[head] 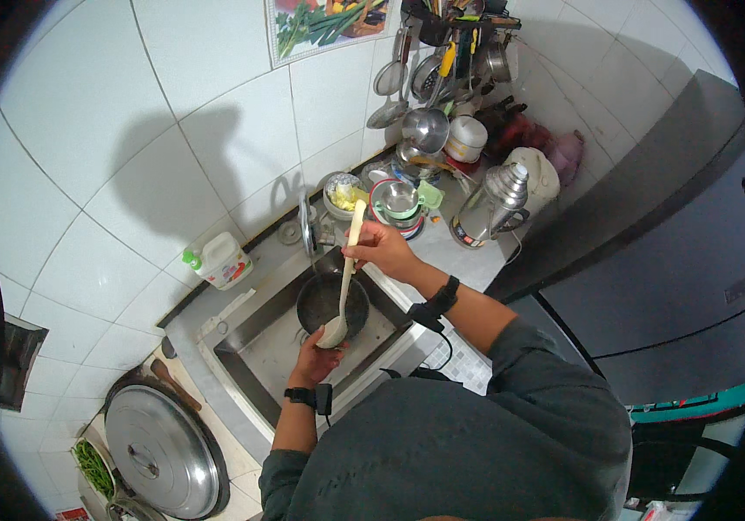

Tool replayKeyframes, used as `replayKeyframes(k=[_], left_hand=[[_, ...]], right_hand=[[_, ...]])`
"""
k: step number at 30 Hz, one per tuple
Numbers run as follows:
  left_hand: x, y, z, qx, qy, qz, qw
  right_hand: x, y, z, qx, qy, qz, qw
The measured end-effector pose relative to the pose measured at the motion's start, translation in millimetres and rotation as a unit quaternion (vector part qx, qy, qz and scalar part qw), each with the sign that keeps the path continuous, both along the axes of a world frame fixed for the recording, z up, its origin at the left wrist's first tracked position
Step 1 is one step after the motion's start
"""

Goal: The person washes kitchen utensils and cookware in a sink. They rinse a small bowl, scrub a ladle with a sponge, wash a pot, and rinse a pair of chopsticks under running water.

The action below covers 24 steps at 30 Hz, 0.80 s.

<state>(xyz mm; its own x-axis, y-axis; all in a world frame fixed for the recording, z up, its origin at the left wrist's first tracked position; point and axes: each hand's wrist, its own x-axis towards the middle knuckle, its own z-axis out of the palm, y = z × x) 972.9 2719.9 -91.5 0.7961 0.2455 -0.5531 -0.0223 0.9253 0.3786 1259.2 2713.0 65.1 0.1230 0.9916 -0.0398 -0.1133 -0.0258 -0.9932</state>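
A pale ladle [344,286] slants over the sink between my two hands. My right hand [379,251] is closed around its handle near the upper end. At the other end, the fingers of my left hand [315,359] cup the ladle's bowl from below. Beneath the ladle, a dark round pan [319,301] stands in the stainless steel sink [268,374], under the faucet [307,225]. Whether water is running from the faucet, I cannot tell. Both wrists wear black bands with small devices and cables.
A dish soap bottle [219,262] stands left of the faucet. Behind my right hand are stacked bowls [401,198] and a metal thermos flask [489,205]. Utensils [444,58] hang on the wall. A large lidded wok [164,449] and green vegetables [93,467] lie at lower left; a refrigerator [665,260] stands right.
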Motion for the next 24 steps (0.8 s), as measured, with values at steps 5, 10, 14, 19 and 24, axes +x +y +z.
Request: replayKeyframes(k=[5,10,14,19,24], left_hand=[[19.5,-10.0,-36.8,-0.046,-0.021,0.091,0.995],[43.8,-7.3,-57.6,-0.045,0.154,0.086,0.983],[63.5,-6.1,-45.1,0.096,0.227,0.128,0.961],[61.9,-13.0,-40.9,0.106,0.267,0.205,0.936],[12.9,-44.4,-69.6,0.126,0.265,0.275,0.915]], right_hand=[[-3.2,4.2,-9.7,-0.021,-0.061,-0.006,0.998],[1.5,-3.0,-20.0,0.012,-0.337,0.118,0.934],[30.1,-3.6,-11.2,0.053,-0.318,0.028,0.946],[120.6,37.5,34.2,0.076,-0.361,-0.086,0.925],[251.7,116.1,98.0,0.114,-0.462,-0.256,0.841]])
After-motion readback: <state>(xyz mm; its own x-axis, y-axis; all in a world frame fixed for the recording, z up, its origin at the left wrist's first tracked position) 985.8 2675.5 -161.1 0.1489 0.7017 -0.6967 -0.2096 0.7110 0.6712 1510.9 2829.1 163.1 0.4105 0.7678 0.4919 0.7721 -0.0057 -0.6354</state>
